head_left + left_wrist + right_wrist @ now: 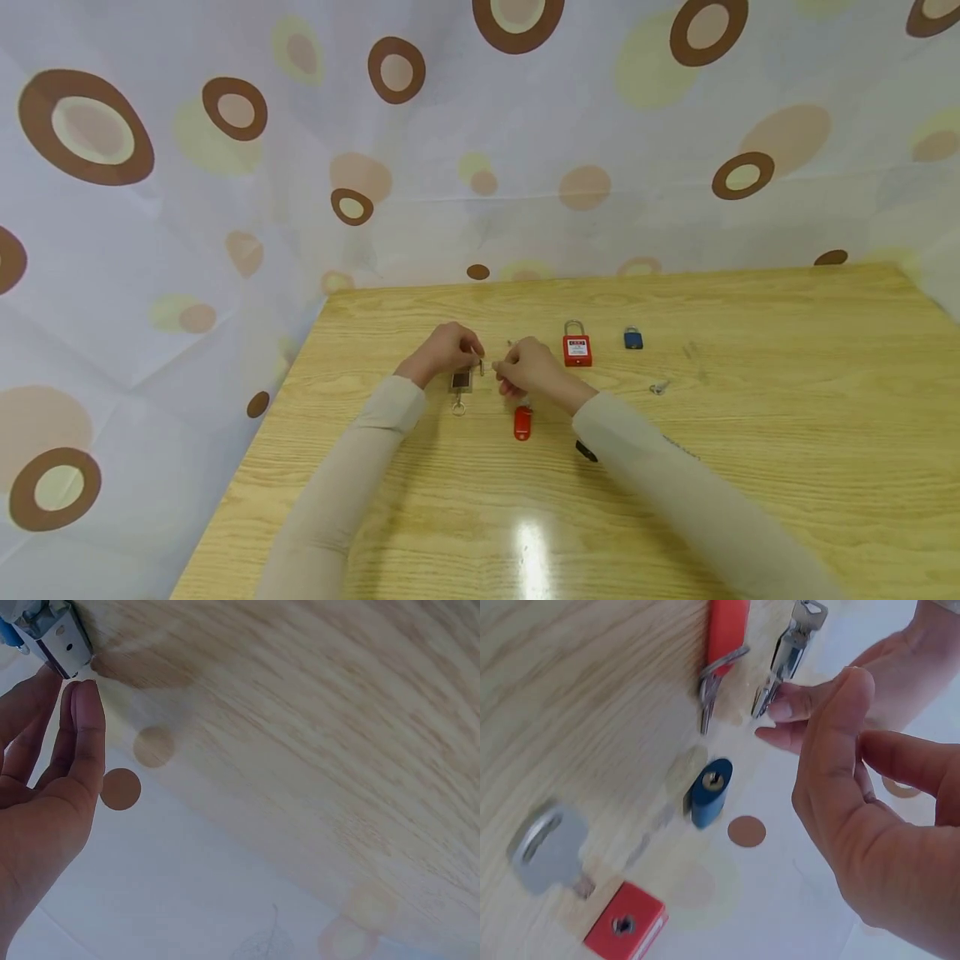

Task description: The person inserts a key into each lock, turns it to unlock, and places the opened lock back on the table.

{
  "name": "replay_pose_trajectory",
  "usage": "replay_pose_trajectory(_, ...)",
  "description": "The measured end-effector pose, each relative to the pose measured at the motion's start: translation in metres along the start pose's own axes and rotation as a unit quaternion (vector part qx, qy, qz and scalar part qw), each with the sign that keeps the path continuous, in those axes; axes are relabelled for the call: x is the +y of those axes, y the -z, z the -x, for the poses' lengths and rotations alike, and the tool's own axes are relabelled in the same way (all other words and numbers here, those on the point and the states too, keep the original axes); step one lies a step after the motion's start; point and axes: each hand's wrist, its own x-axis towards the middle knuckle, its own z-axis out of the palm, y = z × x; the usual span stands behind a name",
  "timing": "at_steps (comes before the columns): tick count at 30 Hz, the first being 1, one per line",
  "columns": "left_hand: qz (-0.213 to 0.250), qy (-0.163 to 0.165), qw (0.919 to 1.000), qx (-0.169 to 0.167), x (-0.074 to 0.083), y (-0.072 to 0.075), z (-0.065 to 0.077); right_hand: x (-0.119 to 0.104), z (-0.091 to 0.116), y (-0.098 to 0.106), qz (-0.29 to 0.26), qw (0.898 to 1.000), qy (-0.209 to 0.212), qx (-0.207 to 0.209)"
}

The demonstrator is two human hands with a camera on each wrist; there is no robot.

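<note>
- Spotted pale cloth (435, 208) backs the wood-grain table (375, 500), where glare (532, 558) shines near me.
- Beyond my right hand (532, 367) are a red padlock (577, 351) and a blue padlock (633, 340), with a loose key (659, 387) nearby.
- Red key tag (522, 425) lies just on my side of that hand; my right sleeve (637, 442) partly hides a black object (586, 452).
- Silver lock (787, 658), its key at one end, sits beside my left hand (448, 348), which pinches its other end.
- Right thumb and fingers draw close together; I can't tell whether they hold anything.
</note>
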Motion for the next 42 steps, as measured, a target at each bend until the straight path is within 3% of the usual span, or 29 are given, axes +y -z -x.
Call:
replay_pose_trajectory(7, -0.007, -0.003, 0.9987, 0.051, 0.004, -0.001, 0.004, 0.008, 0.014, 0.018, -0.023, 1.000, -0.001, 0.018)
replay_pose_trajectory(13, 0.041, 0.011, 0.9931, 0.109, 0.014, -0.003, 0.014, 0.015, 0.023, 0.030, 0.001, 0.999, 0.007, 0.041)
replay_pose_trajectory(19, 0.093, 0.021, 0.9785, 0.183, 0.031, -0.007, 0.026, 0.021, 0.034, 0.039, 0.023, 0.998, 0.023, 0.059)
replay_pose_trajectory(26, 0.155, 0.018, 0.9524, 0.262, 0.053, -0.008, 0.035, 0.024, 0.045, 0.042, 0.038, 0.995, 0.048, 0.080)
replay_pose_trajectory(35, 0.211, -0.001, 0.9233, 0.321, 0.089, -0.009, 0.048, 0.028, 0.050, 0.036, 0.055, 0.994, 0.026, 0.087)
replay_pose_trajectory(42, 0.225, -0.021, 0.9159, 0.332, 0.105, -0.012, 0.054, 0.034, 0.048, 0.027, 0.061, 0.994, 0.027, 0.089)
